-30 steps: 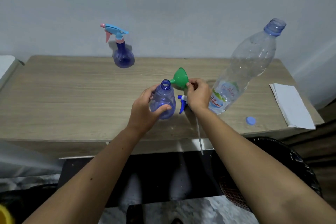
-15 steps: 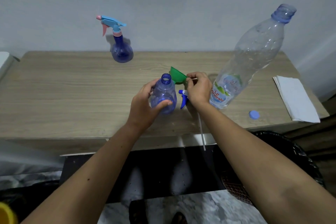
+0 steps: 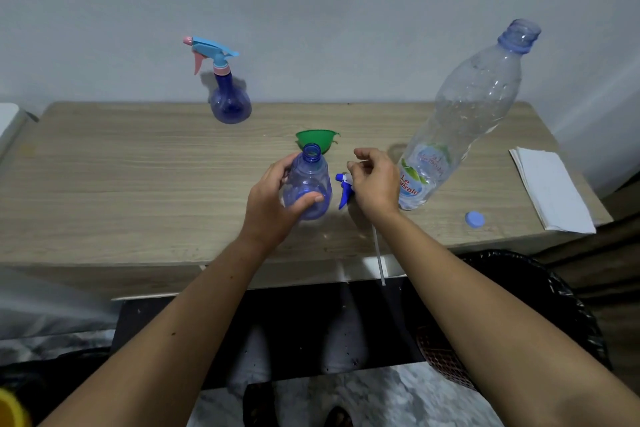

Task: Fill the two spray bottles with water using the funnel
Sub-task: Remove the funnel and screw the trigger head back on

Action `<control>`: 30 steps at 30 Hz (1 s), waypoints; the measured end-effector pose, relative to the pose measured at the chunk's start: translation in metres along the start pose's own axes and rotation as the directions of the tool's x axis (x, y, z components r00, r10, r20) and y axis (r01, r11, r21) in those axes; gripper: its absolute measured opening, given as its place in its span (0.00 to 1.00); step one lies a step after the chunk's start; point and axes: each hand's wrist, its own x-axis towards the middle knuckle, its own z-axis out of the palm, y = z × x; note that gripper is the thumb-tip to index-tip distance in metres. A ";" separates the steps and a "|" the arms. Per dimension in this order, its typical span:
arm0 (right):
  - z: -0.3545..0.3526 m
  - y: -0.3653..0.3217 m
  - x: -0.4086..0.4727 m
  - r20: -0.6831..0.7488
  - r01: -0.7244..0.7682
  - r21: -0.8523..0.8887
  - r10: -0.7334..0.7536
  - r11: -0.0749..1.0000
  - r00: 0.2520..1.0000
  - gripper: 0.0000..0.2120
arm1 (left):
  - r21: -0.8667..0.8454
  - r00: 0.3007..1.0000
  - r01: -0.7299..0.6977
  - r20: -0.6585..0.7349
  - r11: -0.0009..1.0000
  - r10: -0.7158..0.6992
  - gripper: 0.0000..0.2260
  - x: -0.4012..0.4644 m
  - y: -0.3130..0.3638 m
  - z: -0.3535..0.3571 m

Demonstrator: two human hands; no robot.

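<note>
**Funnel not yet seated on the open bottle**

Head view: the left hand (image 3: 277,199) grips the uncapped spray bottle (image 3: 308,189) on the worktop (image 3: 138,184). The right hand (image 3: 375,180) hovers, fingers (image 3: 360,168) loosely curled, holding nothing. The green funnel (image 3: 317,139) lies just beyond them. Next, probably: lift it, seat its spout in the neck.

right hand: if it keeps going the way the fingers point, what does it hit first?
The right hand has curled fingers aimed left and slightly away. First in that line is probably the open spray bottle in the left hand, or the funnel behind it; depth is unclear.
</note>
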 end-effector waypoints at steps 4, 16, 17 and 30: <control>-0.012 0.006 -0.019 0.005 0.028 0.034 -0.028 0.999 1.000 0.12 | -0.004 1.000 0.022 -0.009 1.000 -0.022 0.33 -0.001 0.000 0.002; -0.035 0.029 -0.064 -0.018 -0.005 -0.134 0.003 0.991 1.000 0.18 | -0.093 0.993 0.117 0.007 0.989 -0.117 0.31 -0.003 0.005 -0.001; -0.035 0.029 -0.065 -0.003 -0.030 -0.141 0.030 0.989 1.000 0.19 | -0.091 0.993 0.121 0.010 0.988 -0.120 0.31 -0.003 0.005 -0.001; -0.012 0.027 -0.059 0.025 -0.130 -0.253 0.141 0.959 0.990 0.17 | -0.124 0.991 0.130 0.023 0.984 -0.129 0.32 -0.003 0.004 -0.002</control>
